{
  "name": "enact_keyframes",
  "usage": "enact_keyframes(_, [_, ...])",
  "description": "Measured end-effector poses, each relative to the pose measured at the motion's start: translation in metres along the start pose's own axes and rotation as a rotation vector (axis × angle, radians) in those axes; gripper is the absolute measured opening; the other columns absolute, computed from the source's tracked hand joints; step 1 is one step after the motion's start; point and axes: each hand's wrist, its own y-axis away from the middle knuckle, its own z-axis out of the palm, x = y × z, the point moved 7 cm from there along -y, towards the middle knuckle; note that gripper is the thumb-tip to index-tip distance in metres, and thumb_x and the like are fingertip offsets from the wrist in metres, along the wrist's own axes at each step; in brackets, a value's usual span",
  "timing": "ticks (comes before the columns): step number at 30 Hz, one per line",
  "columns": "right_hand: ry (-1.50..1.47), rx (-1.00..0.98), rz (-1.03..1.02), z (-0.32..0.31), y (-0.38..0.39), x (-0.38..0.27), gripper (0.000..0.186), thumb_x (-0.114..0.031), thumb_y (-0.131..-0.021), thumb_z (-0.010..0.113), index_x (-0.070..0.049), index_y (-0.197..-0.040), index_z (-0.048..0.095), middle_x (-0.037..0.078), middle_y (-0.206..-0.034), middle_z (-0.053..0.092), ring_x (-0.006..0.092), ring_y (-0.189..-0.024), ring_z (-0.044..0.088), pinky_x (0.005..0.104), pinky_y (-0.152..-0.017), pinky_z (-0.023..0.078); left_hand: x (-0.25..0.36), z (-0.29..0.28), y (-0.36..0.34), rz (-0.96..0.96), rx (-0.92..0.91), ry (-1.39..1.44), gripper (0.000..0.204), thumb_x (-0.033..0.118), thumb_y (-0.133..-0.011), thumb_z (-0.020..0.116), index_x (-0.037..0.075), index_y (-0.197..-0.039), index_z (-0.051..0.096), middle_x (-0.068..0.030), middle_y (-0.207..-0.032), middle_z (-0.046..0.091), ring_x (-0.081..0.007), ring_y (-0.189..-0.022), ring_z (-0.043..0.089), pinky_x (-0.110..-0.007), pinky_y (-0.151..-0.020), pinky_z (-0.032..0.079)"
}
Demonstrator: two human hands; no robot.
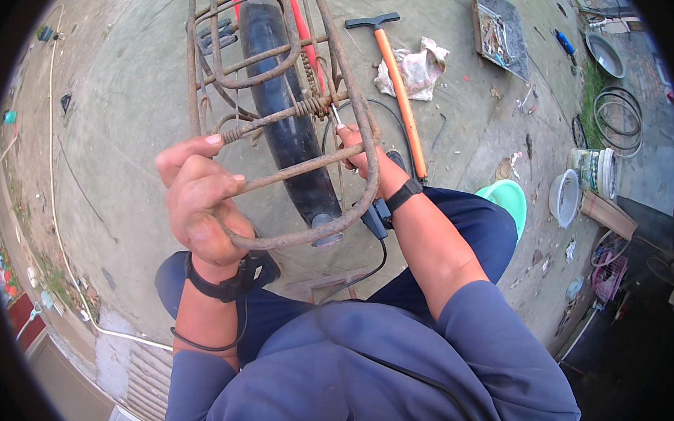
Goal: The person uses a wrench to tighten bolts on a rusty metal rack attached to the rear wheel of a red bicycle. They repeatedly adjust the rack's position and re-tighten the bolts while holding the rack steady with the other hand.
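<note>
A rusty bicycle carrier rack (301,166) stands in front of me, above a black mudguard (281,106). My left hand (206,197) wraps round the rack's near left corner, its forefinger raised along the spring clamp bar. Under the rack's right side, my right hand (361,150) closes on a slim metal tool (336,117). Its tip reaches up to the coiled spring (311,106) and the joint beside it; the exact contact is hidden. Part of the red bicycle frame (303,32) shows beyond, with a pedal (217,37) at the left.
An orange floor pump (399,100) lies right of the bicycle across a stained cloth (426,68). A tray of tools (496,38) sits farther off. At the right are a green basin (509,203), a white basin (563,198), a bucket (598,169) and coiled tyres (618,121).
</note>
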Motion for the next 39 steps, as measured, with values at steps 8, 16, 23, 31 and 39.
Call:
enact_keyframes(8, [0.076,0.145,-0.215,-0.017,0.018,0.023,0.034,-0.031,-0.103,0.054,-0.004,-0.115,0.071,0.004,-0.071,0.059,0.0106,-0.063,0.052,0.0283,-0.059,0.043,0.002,0.003,0.000,-0.050,0.062,-0.081,0.046,0.038,-0.103,0.031,0.006,-0.085,0.060,-0.0078,-0.062,0.053,-0.0340,-0.098,0.058,-0.043,-0.086,0.045])
enact_keyframes(16, [-0.290,0.067,-0.100,-0.011,0.000,0.070,0.038,-0.028,-0.106,0.054,-0.001,-0.132,0.062,0.004,-0.083,0.065,0.0111,-0.071,0.059,0.0264,-0.068,0.050,0.008,0.002,-0.002,-0.034,-0.042,-0.145,0.035,0.039,-0.103,0.050,0.005,-0.095,0.058,-0.0078,-0.069,0.053,-0.0348,-0.100,0.058,-0.045,-0.089,0.047])
enact_keyframes(23, [-0.373,-0.011,-0.202,-0.001,-0.034,0.071,0.041,-0.025,-0.104,0.057,0.001,-0.136,0.059,0.007,-0.092,0.068,0.0139,-0.081,0.063,0.0282,-0.080,0.052,0.012,0.003,-0.005,-0.003,-0.082,-0.187,0.011,0.015,-0.097,0.055,0.005,-0.098,0.055,-0.0090,-0.069,0.053,-0.0348,-0.099,0.058,-0.048,-0.091,0.047])
enact_keyframes(31, [-0.417,-0.053,-0.216,0.003,-0.049,0.074,0.041,-0.023,-0.103,0.059,0.003,-0.136,0.059,0.007,-0.096,0.069,0.0140,-0.085,0.063,0.0295,-0.083,0.052,0.014,0.004,-0.007,-0.019,-0.111,-0.208,0.009,0.015,-0.098,0.054,0.006,-0.098,0.054,-0.0093,-0.068,0.054,-0.0339,-0.098,0.057,-0.048,-0.092,0.046])
enact_keyframes(39, [-0.222,0.083,-0.233,-0.001,-0.021,0.046,0.040,-0.023,-0.103,0.060,0.002,-0.135,0.060,0.005,-0.095,0.069,0.0126,-0.086,0.063,0.0283,-0.084,0.051,0.007,-0.001,-0.003,-0.092,-0.113,-0.133,0.026,0.028,-0.105,0.039,0.008,-0.101,0.055,-0.0088,-0.067,0.054,-0.0335,-0.102,0.054,-0.048,-0.097,0.041])
